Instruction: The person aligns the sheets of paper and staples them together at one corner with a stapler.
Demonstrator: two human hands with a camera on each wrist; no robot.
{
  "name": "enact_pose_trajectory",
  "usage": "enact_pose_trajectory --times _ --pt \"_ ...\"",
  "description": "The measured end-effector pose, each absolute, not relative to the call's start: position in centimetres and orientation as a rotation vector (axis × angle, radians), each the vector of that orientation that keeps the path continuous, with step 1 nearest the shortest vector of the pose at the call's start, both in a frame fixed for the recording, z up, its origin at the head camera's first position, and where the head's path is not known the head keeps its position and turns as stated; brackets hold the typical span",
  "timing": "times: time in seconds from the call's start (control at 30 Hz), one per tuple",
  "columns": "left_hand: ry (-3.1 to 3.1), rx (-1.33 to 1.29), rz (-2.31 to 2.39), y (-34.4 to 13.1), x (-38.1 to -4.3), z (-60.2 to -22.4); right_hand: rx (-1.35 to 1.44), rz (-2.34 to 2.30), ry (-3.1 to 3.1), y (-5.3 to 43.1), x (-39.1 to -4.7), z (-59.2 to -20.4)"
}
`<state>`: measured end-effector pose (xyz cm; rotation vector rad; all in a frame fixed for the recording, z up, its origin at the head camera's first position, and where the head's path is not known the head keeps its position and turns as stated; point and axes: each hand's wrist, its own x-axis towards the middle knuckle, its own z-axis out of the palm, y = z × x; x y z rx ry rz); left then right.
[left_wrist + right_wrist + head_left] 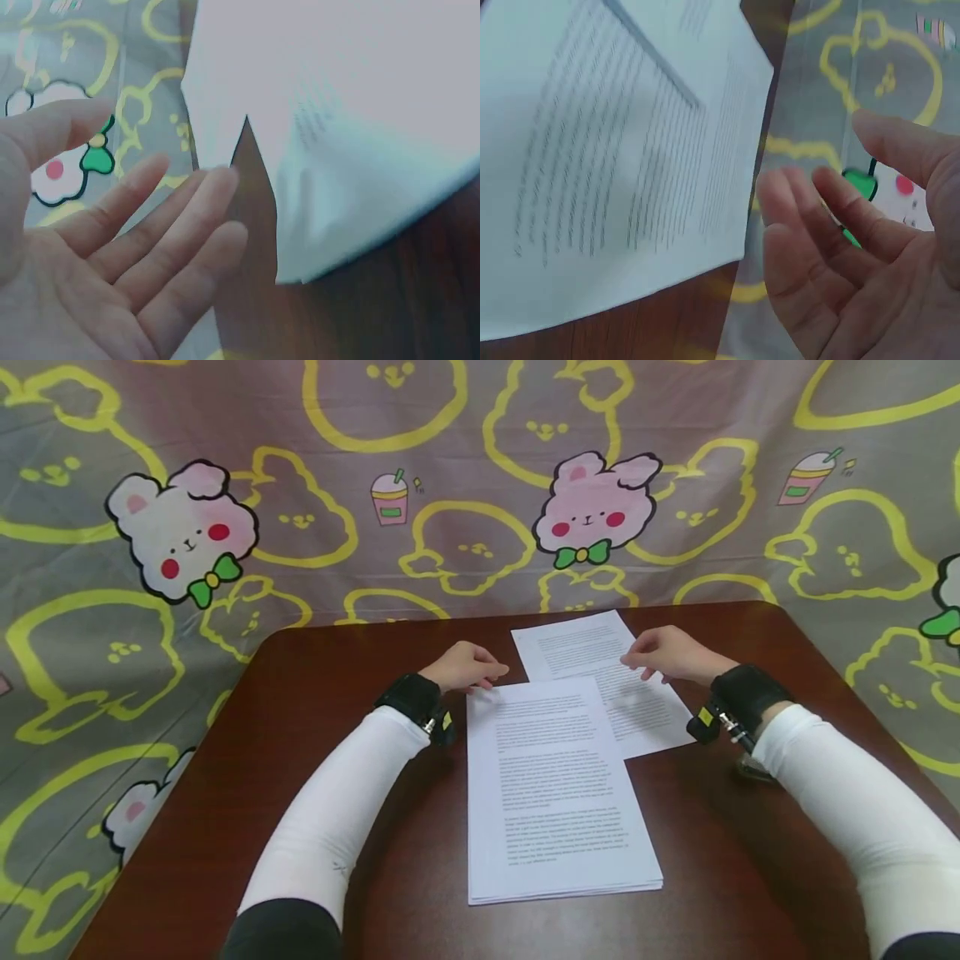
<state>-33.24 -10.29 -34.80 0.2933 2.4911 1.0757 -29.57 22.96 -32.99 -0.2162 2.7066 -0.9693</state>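
Observation:
A stack of printed paper (pixel 558 793) lies on the table towards me, its sheet edges showing at the lower side. Behind it, partly covered by its top right corner, lies a second printed sheet (pixel 577 643), turned at an angle. My left hand (pixel 467 667) hovers by the stack's top left corner; in the left wrist view its fingers (pixel 195 262) are spread loosely and hold nothing. Over the right edge of the rear sheet is my right hand (pixel 671 653). Nothing sits between its relaxed fingers (pixel 802 277) and thumb in the right wrist view.
The dark red-brown table (pixel 315 710) has its far edge against a patterned cloth (pixel 465 485) hanging behind. A small dark object (pixel 752 768) lies by the right forearm, partly hidden under it.

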Motion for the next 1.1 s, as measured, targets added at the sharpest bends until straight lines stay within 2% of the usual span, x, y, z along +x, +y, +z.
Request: enact_pose_trajectory --times 0.43,0.73,1.1 --pt "2.195 -0.073 1.6 -7.0 -35.4 -35.9 0.204 -1.049 2.698 25.1 -32.8 -35.3" --pt "2.077 -0.277 1.631 -4.6 -36.0 -36.9 0.311 -0.903 2.653 25.0 -33.5 -37.0" --pt "1.996 -0.352 1.758 -3.0 -36.0 -37.3 0.398 -0.812 2.683 24.4 -34.0 -39.0"
